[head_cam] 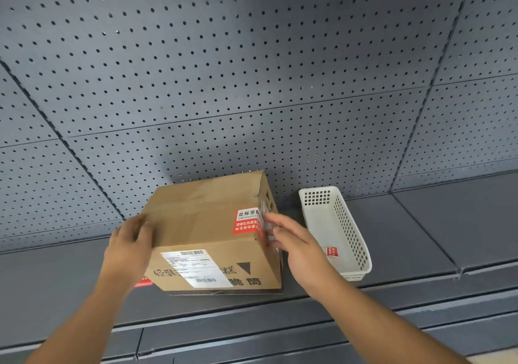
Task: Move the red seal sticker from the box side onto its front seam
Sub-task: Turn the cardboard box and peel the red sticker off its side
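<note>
On the grey metal shelf [420, 231], against a perforated back panel [252, 83], a brown cardboard box [201, 223] sits turned at an angle, with a white shipping label [196, 268] and printed characters on the face nearest us. The red seal sticker [248, 221] wraps the box's upper right edge, its red and white part flat on the top face and the rest folded down onto the right side. The left hand [130, 248] is pressed against the box's left top corner, fingers loosely spread over the edge, holding nothing apart from steadying the box. The right hand [297, 243] is at the right side, fingers extended and close together, fingertips touching the folded-over part of the sticker; whether it pinches an edge I cannot tell. Just right of the box stands a white perforated plastic basket [356, 240] with a small red sticker [331, 251] lying inside. Another bit of red [144, 281] peeks out by the box's lower left corner.
</note>
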